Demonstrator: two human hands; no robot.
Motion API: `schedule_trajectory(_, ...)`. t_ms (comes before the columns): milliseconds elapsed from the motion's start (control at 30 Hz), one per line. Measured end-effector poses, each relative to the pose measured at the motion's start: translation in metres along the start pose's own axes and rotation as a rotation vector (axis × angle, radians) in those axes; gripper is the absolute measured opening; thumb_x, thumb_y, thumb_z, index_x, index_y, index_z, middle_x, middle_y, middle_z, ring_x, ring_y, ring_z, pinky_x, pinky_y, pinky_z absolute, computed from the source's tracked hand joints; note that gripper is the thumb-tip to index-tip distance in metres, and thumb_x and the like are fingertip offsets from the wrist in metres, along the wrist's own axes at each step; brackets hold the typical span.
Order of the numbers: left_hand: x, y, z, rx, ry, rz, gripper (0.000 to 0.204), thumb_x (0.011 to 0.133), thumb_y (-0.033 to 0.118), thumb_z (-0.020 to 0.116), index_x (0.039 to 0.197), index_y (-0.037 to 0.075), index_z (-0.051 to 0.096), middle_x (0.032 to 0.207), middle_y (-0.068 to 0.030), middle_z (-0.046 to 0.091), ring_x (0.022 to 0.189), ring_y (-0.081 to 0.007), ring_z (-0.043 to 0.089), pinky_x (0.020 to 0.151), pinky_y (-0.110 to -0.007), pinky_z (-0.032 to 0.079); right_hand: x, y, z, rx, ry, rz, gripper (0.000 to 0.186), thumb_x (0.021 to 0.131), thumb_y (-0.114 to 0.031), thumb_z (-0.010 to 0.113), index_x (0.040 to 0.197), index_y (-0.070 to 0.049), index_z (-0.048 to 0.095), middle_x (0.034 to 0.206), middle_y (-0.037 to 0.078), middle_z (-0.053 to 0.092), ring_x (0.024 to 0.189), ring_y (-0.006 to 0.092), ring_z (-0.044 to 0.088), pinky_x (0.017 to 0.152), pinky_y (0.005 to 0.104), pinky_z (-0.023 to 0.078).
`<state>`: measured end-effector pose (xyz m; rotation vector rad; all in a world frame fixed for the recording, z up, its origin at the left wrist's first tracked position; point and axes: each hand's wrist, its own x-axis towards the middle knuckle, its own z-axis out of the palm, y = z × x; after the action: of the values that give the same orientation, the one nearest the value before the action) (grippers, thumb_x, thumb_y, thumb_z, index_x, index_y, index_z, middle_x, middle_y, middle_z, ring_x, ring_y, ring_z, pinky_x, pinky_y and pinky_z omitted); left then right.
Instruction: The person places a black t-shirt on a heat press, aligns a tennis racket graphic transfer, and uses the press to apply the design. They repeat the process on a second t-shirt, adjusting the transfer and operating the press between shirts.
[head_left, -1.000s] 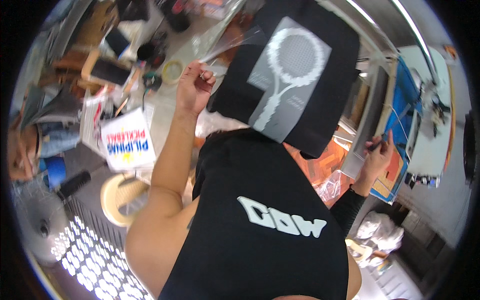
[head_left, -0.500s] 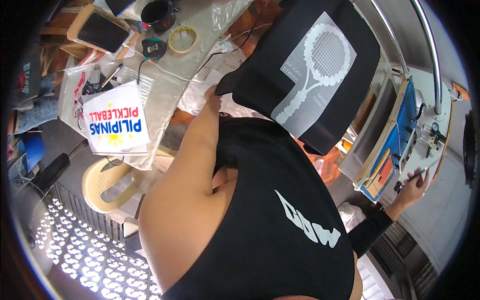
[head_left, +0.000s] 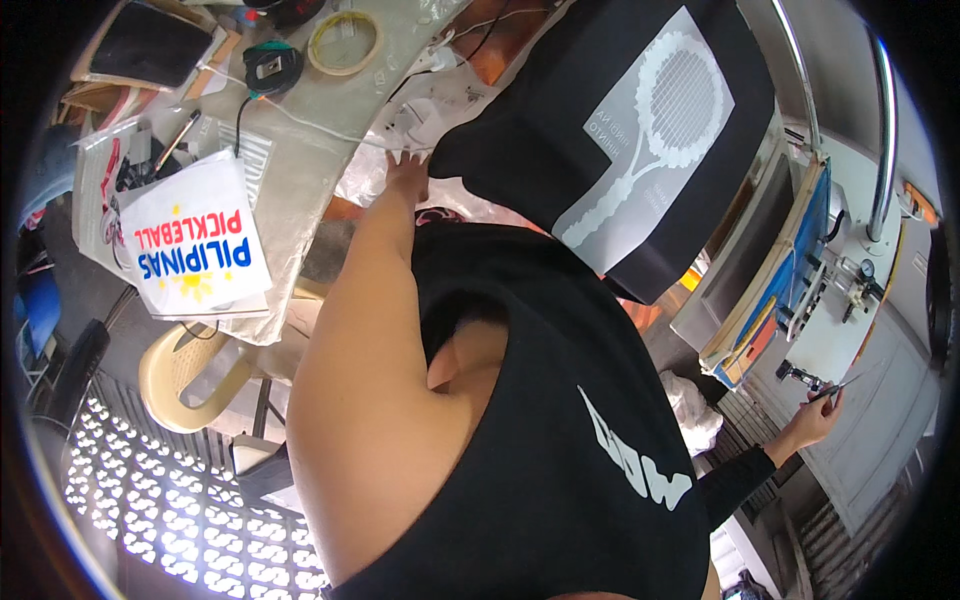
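Observation:
My left hand (head_left: 408,178) is stretched out with its fingers apart, over crumpled clear plastic (head_left: 430,110). It is just left of the corner of a black cloth (head_left: 530,130) and seems not to touch it. The cloth is spread over a flat, raised surface, and a grey sheet with a white racket design (head_left: 650,145) lies on top. My right hand (head_left: 815,420), far to the right by a white machine (head_left: 840,310), is closed on a slim pointed tool (head_left: 835,389). The tool's exact kind is too small to make out.
On the left, a plastic-covered table (head_left: 330,120) holds a tape roll (head_left: 345,43), a tape measure (head_left: 272,68) and a printed white sheet (head_left: 195,235). A beige chair (head_left: 185,375) stands below it. Metal bars (head_left: 882,140) and a blue-sided frame (head_left: 775,275) are on the right.
My left hand has come off the cloth's corner and moved left, its fingers opening. My right hand has moved down slightly with the tool, which now points outward. The whole view has shifted.

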<state>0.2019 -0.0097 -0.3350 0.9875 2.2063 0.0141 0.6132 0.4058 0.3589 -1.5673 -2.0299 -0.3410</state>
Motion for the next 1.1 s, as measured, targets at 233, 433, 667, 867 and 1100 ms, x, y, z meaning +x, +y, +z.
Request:
schedule_trajectory(233, -0.048, -0.007, 0.012, 0.173, -0.146, 0.213, 0.030, 0.090, 0.031, 0.067, 0.110, 0.011, 0.079, 0.118, -0.0074, 0.072, 0.126, -0.0289, 0.058, 0.106, -0.051, 0.046, 0.006, -0.027, 0.007, 0.031, -0.033, -0.056, 0.038, 0.103, -0.015, 0.066, 0.141, -0.009, 0.063, 0.098, 0.004, 0.075, 0.072, 0.0077, 0.067, 0.054, 0.0214, 0.043)
schedule_trajectory(433, -0.120, -0.061, 0.021, -0.983, 0.253, -0.423, 0.030, 0.085, 0.026, 0.065, 0.098, 0.002, 0.078, 0.097, -0.0192, 0.072, 0.101, -0.0360, 0.068, 0.094, -0.045, 0.054, 0.037, -0.022, 0.018, 0.219, 0.006, -0.089, 0.035, 0.104, -0.013, 0.063, 0.139, -0.012, 0.065, 0.104, 0.005, 0.077, 0.078, 0.0112, 0.069, 0.061, 0.0235, 0.051)
schedule_trajectory(667, -0.186, -0.078, 0.035, -0.539, 0.130, -1.116, 0.041, 0.091, 0.019, 0.062, 0.129, 0.009, 0.069, 0.144, -0.0150, 0.061, 0.134, -0.0378, 0.055, 0.109, -0.052, 0.044, 0.160, 0.073, -0.014, -0.347, 0.128, -0.035, 0.046, 0.098, -0.041, 0.067, 0.138, -0.019, 0.068, 0.103, 0.009, 0.079, 0.090, 0.0182, 0.074, 0.081, 0.0341, 0.055)
schedule_trajectory(867, -0.190, -0.050, -0.061, -0.192, -0.077, -0.475, 0.050, 0.094, 0.022, 0.061, 0.143, 0.011, 0.060, 0.146, -0.0162, 0.059, 0.138, -0.0387, 0.053, 0.111, -0.051, 0.046, 0.254, 0.183, -0.003, -0.626, -0.040, 0.122, 0.059, 0.093, -0.060, 0.062, 0.128, -0.014, 0.074, 0.117, 0.015, 0.076, 0.115, 0.0310, 0.070, 0.096, 0.0416, 0.053)
schedule_trajectory(1100, -0.212, 0.076, -0.298, -0.795, 0.252, 0.309, 0.015, 0.096, 0.016, 0.069, 0.096, 0.002, 0.074, 0.085, -0.0118, 0.072, 0.076, -0.0166, 0.069, 0.070, -0.031, 0.053, 0.290, 0.218, 0.053, -0.454, -0.195, -0.106, 0.046, 0.096, -0.040, 0.063, 0.118, -0.002, 0.075, 0.112, 0.024, 0.075, 0.108, 0.0371, 0.072, 0.092, 0.0438, 0.054)
